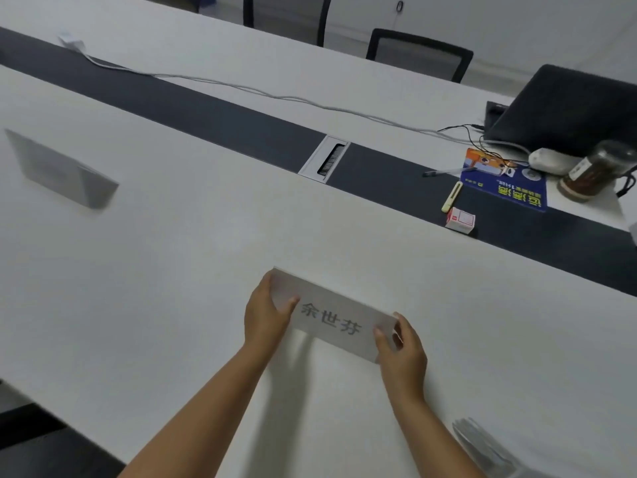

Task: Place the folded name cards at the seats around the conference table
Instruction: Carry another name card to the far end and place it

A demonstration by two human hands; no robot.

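A folded white name card (pixel 332 315) with grey printed characters stands on the white conference table (pixel 172 270), near its front edge. My left hand (pixel 265 315) pinches the card's left end, thumb on the printed face. My right hand (pixel 401 353) grips its right end the same way. Another folded name card (pixel 65 170) stands on the table at the far left. A blurred stack of further cards (pixel 482 443) lies at the bottom right.
A dark strip (pixel 206 115) with a cable grommet (pixel 325 158) runs along the table's middle. At the right are a black laptop (pixel 565 105), a blue booklet (pixel 506 184), a jar (pixel 593 172), a small box (pixel 460 220), a pen and cables. Black chairs (pixel 418 53) stand beyond the far edge.
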